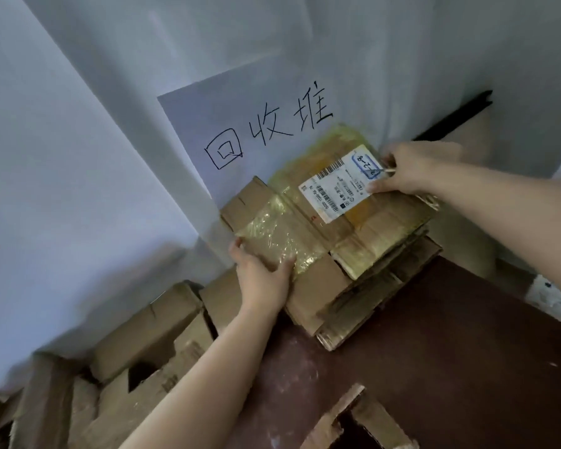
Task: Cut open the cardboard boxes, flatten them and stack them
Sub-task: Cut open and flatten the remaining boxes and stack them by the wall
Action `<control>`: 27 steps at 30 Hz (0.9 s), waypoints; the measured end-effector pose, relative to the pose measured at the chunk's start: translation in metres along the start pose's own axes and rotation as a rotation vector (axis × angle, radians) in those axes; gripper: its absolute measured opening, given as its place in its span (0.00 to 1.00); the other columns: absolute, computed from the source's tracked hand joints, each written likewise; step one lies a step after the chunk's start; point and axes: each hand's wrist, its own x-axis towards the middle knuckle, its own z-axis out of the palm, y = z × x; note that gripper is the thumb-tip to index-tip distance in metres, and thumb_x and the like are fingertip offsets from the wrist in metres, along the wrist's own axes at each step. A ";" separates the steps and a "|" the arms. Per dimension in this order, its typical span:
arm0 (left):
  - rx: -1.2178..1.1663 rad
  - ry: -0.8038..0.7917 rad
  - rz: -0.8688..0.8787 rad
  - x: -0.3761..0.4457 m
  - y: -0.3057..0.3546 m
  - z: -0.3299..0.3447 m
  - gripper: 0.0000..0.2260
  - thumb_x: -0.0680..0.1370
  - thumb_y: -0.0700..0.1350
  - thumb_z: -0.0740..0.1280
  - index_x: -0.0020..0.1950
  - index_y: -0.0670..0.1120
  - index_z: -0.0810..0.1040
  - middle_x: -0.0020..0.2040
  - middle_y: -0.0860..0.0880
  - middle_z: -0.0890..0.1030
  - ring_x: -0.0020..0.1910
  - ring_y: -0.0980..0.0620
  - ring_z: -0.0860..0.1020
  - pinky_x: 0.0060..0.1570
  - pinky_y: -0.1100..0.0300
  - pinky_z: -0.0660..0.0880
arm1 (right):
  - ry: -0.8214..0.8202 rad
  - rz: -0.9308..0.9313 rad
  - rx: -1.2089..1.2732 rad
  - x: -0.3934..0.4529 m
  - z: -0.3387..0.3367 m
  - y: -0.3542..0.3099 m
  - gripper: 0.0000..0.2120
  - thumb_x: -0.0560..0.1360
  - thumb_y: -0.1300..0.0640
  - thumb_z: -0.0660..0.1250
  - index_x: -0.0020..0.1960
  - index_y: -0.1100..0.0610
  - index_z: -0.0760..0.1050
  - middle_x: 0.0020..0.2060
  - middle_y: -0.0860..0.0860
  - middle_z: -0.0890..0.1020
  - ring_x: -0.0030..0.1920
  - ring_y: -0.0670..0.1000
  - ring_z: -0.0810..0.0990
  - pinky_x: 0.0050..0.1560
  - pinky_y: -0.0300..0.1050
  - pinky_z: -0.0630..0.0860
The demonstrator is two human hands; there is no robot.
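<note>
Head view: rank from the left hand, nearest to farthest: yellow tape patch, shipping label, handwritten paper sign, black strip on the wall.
1. Yellow tape patch: under the left hand's fingers, near end of the flattened box.
2. Shipping label: farther along the box top, by the right hand.
3. Handwritten paper sign: on the wall behind the stack.
4. Black strip: far upper right.
</note>
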 end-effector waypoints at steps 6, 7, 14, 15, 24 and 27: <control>0.176 -0.076 -0.092 0.001 -0.016 0.028 0.42 0.73 0.54 0.73 0.77 0.45 0.49 0.70 0.38 0.67 0.66 0.39 0.69 0.68 0.47 0.66 | -0.108 0.033 -0.051 0.037 0.054 0.028 0.33 0.69 0.40 0.72 0.65 0.60 0.71 0.59 0.57 0.77 0.58 0.58 0.75 0.39 0.43 0.67; 0.256 -0.114 -0.121 -0.001 -0.017 0.031 0.40 0.75 0.55 0.71 0.77 0.45 0.51 0.70 0.37 0.64 0.67 0.38 0.68 0.67 0.49 0.66 | -0.126 0.017 -0.063 0.038 0.063 0.030 0.33 0.69 0.40 0.72 0.65 0.60 0.71 0.59 0.57 0.77 0.58 0.58 0.75 0.43 0.44 0.70; 0.724 -0.114 0.365 0.001 -0.009 0.046 0.26 0.80 0.51 0.63 0.76 0.48 0.60 0.78 0.39 0.53 0.77 0.39 0.49 0.73 0.45 0.54 | 0.042 -0.142 -0.374 0.035 0.079 0.037 0.28 0.72 0.31 0.63 0.64 0.47 0.70 0.55 0.50 0.80 0.55 0.55 0.78 0.43 0.44 0.68; 0.718 -0.180 0.438 0.003 -0.007 0.052 0.27 0.81 0.53 0.60 0.78 0.52 0.57 0.79 0.42 0.52 0.78 0.40 0.44 0.74 0.44 0.50 | 0.049 -0.201 -0.384 0.033 0.078 0.036 0.26 0.74 0.32 0.59 0.67 0.44 0.69 0.58 0.49 0.79 0.58 0.55 0.77 0.44 0.43 0.68; 0.875 -0.426 0.322 -0.003 -0.044 0.086 0.27 0.80 0.65 0.42 0.75 0.64 0.33 0.77 0.48 0.30 0.74 0.41 0.28 0.73 0.38 0.37 | -0.061 -0.282 -0.523 0.013 0.124 0.045 0.35 0.72 0.28 0.40 0.76 0.38 0.40 0.77 0.53 0.54 0.60 0.59 0.77 0.42 0.43 0.70; 0.920 -0.451 0.313 -0.004 -0.039 0.089 0.28 0.80 0.65 0.41 0.75 0.63 0.32 0.78 0.47 0.31 0.74 0.39 0.29 0.73 0.37 0.38 | -0.090 -0.246 -0.501 0.011 0.121 0.044 0.35 0.73 0.29 0.41 0.77 0.39 0.38 0.78 0.55 0.49 0.63 0.60 0.75 0.48 0.44 0.73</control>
